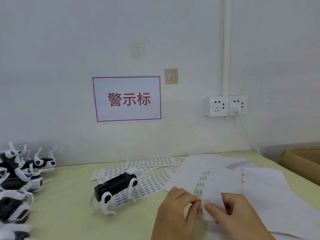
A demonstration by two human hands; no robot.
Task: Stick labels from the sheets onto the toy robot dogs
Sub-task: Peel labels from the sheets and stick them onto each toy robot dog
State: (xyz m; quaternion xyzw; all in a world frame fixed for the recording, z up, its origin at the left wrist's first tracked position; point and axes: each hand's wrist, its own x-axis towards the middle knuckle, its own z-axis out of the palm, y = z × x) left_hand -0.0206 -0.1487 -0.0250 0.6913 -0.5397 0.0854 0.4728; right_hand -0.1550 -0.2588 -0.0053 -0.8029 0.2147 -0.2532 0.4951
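Note:
A black and white toy robot dog (115,187) stands on the pale green table (69,213), its legs over a label sheet. Several label sheets (152,174) fan out behind it. At the lower right my left hand (174,213) and my right hand (240,215) meet at a curled label sheet (206,189). My left fingertips pinch at a label on the sheet's edge. My right thumb and fingers hold the curled sheet.
A pile of toy robot dogs (19,179) fills the left edge. Blank white backing sheets (270,193) cover the right of the table. A cardboard box (304,160) stands far right. On the wall are a red-framed sign (127,99) and sockets (226,105) with a cord.

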